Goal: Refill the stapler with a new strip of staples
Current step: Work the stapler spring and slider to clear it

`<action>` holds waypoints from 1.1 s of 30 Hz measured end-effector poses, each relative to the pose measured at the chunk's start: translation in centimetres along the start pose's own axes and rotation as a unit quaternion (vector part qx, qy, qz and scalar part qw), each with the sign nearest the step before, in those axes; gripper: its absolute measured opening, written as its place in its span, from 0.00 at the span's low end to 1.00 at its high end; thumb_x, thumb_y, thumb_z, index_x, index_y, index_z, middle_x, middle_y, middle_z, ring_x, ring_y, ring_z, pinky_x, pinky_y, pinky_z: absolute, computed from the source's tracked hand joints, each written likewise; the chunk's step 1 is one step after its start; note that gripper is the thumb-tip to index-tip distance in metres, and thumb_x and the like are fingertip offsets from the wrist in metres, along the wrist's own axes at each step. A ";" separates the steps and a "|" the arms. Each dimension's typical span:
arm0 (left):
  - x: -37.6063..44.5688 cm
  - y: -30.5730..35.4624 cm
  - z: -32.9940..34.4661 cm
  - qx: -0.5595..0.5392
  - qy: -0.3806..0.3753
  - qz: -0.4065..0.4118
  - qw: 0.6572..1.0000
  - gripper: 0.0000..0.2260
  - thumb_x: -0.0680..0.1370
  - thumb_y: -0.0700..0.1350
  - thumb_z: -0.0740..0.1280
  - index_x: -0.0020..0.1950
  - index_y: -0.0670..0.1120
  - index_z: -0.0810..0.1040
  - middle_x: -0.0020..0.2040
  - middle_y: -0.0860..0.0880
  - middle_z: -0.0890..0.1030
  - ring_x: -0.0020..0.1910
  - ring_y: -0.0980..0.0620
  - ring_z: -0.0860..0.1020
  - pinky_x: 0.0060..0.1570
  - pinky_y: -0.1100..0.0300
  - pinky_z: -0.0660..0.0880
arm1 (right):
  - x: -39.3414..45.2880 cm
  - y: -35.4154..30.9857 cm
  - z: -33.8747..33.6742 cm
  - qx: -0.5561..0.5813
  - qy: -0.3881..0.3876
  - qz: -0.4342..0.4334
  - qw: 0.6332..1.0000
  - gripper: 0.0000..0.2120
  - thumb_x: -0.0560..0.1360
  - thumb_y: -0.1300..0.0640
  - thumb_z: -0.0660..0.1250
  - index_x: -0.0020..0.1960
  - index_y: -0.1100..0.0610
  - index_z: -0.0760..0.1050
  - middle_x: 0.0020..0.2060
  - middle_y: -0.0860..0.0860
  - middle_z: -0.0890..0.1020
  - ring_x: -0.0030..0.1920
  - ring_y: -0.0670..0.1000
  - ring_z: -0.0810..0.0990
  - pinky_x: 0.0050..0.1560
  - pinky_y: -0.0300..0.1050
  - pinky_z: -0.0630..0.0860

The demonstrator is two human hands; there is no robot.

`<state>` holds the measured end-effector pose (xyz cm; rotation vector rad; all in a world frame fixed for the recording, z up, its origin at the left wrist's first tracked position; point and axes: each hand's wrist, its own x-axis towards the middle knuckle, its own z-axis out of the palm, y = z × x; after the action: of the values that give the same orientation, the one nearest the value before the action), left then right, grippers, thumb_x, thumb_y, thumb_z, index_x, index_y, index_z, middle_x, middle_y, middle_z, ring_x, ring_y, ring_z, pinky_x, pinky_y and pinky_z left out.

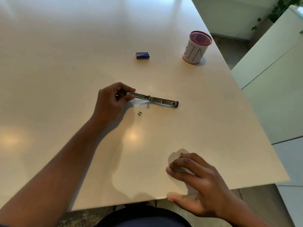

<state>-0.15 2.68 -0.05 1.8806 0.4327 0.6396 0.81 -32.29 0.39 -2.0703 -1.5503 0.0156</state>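
Reaching in from the lower left, left hand (113, 102) curling thumb and fingers round the near end of the stapler (152, 99), pinching it. Lying flat and swung fully open across the middle of the white table (65, 63), metal rails stretching out to the right, far end resting on the surface. Sitting just below the stapler, apart from it, a small bit of staples (139, 113). Resting farther back, well apart, a blue staple box (142, 56). Hovering at the near table edge, right hand (195, 182) holding nothing, fingers loosely bent and spread, thumb at the rim. Standing toward the far right, a white cup with a red rim (196, 48), lettered BIN.
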 end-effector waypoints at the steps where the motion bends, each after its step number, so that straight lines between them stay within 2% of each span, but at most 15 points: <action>1: 0.0 0.1 0.0 0.002 0.000 0.002 1.000 0.11 0.76 0.37 0.74 0.50 0.53 0.85 0.45 0.49 0.87 0.44 0.49 0.85 0.47 0.58 0.77 | -0.3 0.1 -0.1 0.002 -0.004 -0.003 1.000 0.24 0.72 0.39 0.78 0.60 0.53 0.85 0.55 0.47 0.83 0.61 0.50 0.79 0.60 0.46 0.79; 4: 0.0 0.3 0.0 0.010 -0.002 0.004 1.000 0.10 0.76 0.37 0.74 0.51 0.52 0.85 0.46 0.46 0.87 0.47 0.42 0.84 0.48 0.53 0.79 | -0.9 0.6 0.0 0.020 -0.012 -0.013 1.000 0.22 0.73 0.41 0.78 0.62 0.52 0.84 0.56 0.47 0.82 0.60 0.50 0.79 0.68 0.53 0.76; 7: -0.1 0.5 0.0 0.018 -0.006 0.002 1.000 0.10 0.76 0.37 0.74 0.51 0.51 0.85 0.47 0.46 0.87 0.48 0.43 0.85 0.49 0.56 0.79 | -1.2 1.0 0.3 0.040 -0.008 -0.025 0.999 0.20 0.73 0.45 0.79 0.62 0.52 0.84 0.54 0.48 0.82 0.58 0.49 0.80 0.71 0.55 0.74; 11: -0.2 0.7 0.0 0.020 -0.008 0.004 1.000 0.10 0.77 0.36 0.74 0.52 0.50 0.85 0.48 0.48 0.87 0.50 0.46 0.85 0.51 0.62 0.78 | -2.1 0.8 0.9 0.037 0.025 -0.032 0.998 0.16 0.74 0.51 0.80 0.59 0.55 0.85 0.51 0.50 0.83 0.54 0.49 0.80 0.69 0.56 0.76; 14: -0.2 0.8 0.0 0.020 -0.004 0.004 1.000 0.09 0.77 0.37 0.74 0.53 0.49 0.85 0.49 0.48 0.87 0.50 0.47 0.85 0.52 0.60 0.79 | -3.1 -0.2 1.9 0.027 0.080 -0.033 0.996 0.10 0.73 0.58 0.80 0.53 0.59 0.86 0.47 0.53 0.83 0.48 0.52 0.81 0.65 0.57 0.78; 19: -0.1 0.5 -0.1 0.035 -0.003 0.014 0.999 0.08 0.77 0.38 0.74 0.53 0.49 0.85 0.49 0.50 0.87 0.46 0.60 0.84 0.50 0.69 0.77 | -4.1 -1.2 3.0 0.022 0.129 -0.040 0.991 0.07 0.69 0.66 0.81 0.46 0.61 0.87 0.42 0.55 0.84 0.43 0.52 0.81 0.61 0.55 0.80; 22: -0.1 0.2 -0.1 0.046 -0.002 0.019 0.999 0.08 0.76 0.40 0.75 0.53 0.50 0.85 0.47 0.53 0.86 0.44 0.62 0.83 0.48 0.69 0.76 | -4.3 -1.4 3.4 0.023 0.140 -0.035 0.989 0.07 0.69 0.67 0.80 0.46 0.60 0.87 0.43 0.54 0.85 0.43 0.51 0.81 0.60 0.54 0.81; 28: 0.0 0.0 0.0 0.038 0.000 0.013 0.999 0.08 0.76 0.39 0.75 0.53 0.50 0.85 0.48 0.50 0.87 0.46 0.55 0.84 0.50 0.64 0.78 | -3.5 -1.7 2.4 0.007 0.113 -0.014 0.993 0.09 0.68 0.68 0.78 0.43 0.57 0.85 0.42 0.52 0.84 0.41 0.51 0.80 0.57 0.49 0.80; 31: 0.0 -0.1 0.0 0.029 0.001 0.010 1.000 0.09 0.76 0.39 0.75 0.52 0.52 0.85 0.48 0.52 0.87 0.47 0.54 0.85 0.52 0.62 0.80 | -1.9 -1.9 1.6 -0.025 0.086 0.006 0.996 0.04 0.74 0.62 0.76 0.42 0.55 0.84 0.42 0.49 0.82 0.40 0.49 0.79 0.46 0.42 0.77; 33: -0.1 -0.2 0.2 0.029 0.004 0.004 1.000 0.09 0.76 0.40 0.75 0.51 0.53 0.85 0.47 0.53 0.87 0.48 0.52 0.86 0.52 0.59 0.80 | -0.5 -1.7 1.3 -0.032 0.070 0.028 0.997 0.06 0.79 0.56 0.72 0.43 0.54 0.83 0.43 0.48 0.82 0.40 0.47 0.78 0.42 0.39 0.74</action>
<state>-0.14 2.51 -0.30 1.9367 0.4537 0.6461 -1.29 -31.88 -0.12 -2.1167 -1.4255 -0.1575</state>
